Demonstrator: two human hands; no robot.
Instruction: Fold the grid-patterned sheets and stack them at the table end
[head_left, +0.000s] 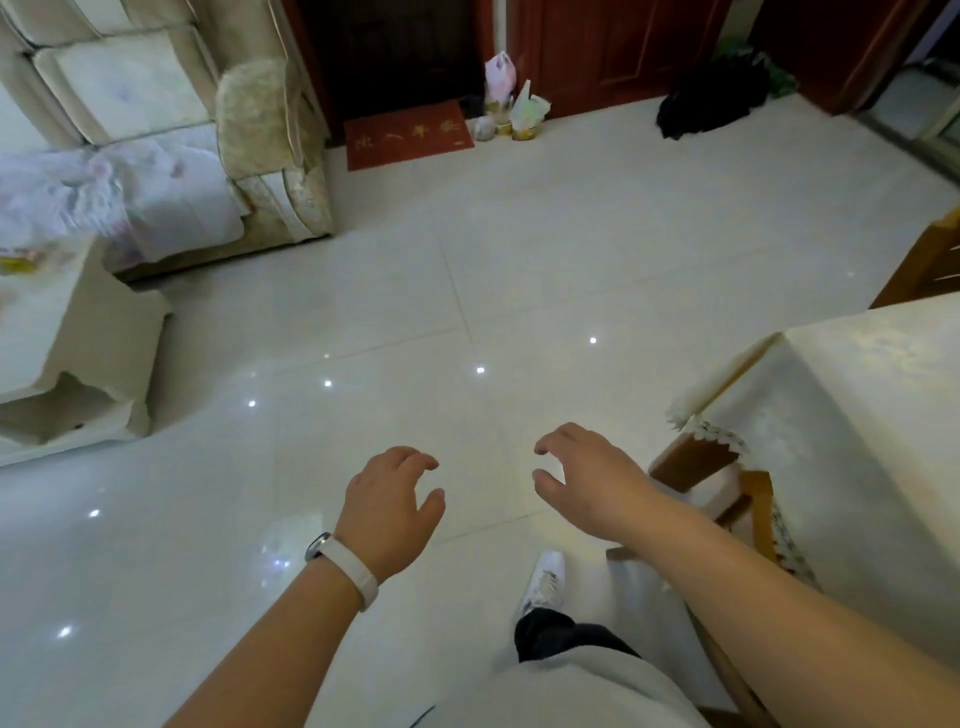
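Both hands reach out over the shiny tiled floor (415, 312), apart from each other and touching nothing. The left hand (392, 506), with a white wristband (345, 569), has a loose, empty grip with its fingers lightly curled, and the right hand (587, 475) is the same. The tabletop (883, 374), under a cream cloth, lies at the right edge. A pale crumpled heap of cloth (104, 192) lies on the sofa (270, 156) at far left, too blurred to tell whether it carries a grid pattern.

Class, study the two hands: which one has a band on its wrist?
The left hand: a white band circles its wrist, while the right hand has a bare wrist.
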